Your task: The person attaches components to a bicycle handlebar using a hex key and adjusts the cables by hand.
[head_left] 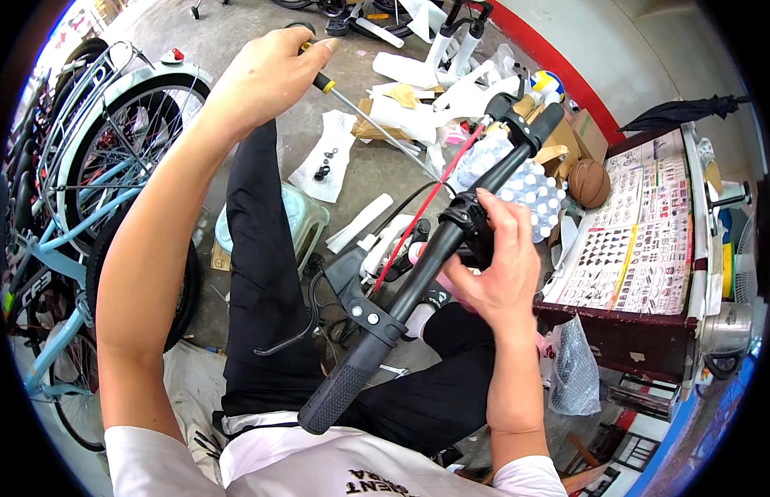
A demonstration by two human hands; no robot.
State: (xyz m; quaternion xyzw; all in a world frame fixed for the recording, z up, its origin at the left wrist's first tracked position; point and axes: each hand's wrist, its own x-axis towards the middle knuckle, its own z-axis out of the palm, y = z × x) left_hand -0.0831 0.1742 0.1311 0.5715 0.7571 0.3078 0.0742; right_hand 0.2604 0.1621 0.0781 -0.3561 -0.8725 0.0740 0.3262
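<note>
A black bicycle handlebar (428,263) slants across my lap, its textured rubber grip (342,388) toward me. My left hand (265,79) is closed around the black and yellow handle of a long screwdriver (364,118). Its shaft points down toward the clamp (463,214) at the middle of the bar; whether the tip touches anything I cannot tell. My right hand (503,269) grips the bar's clamp from the right side, thumb below and fingers on top. A brake lever (345,286) sits near the grip, and a red cable (408,240) runs beneath the bar.
Light blue bicycles (111,174) stand at the left. A pale plastic stool (298,217) is by my left leg. Small black parts lie on a white sheet (323,157). Wrapping and cardboard litter the floor ahead. A basketball (589,183) rests beside a poster-covered table (629,236) at the right.
</note>
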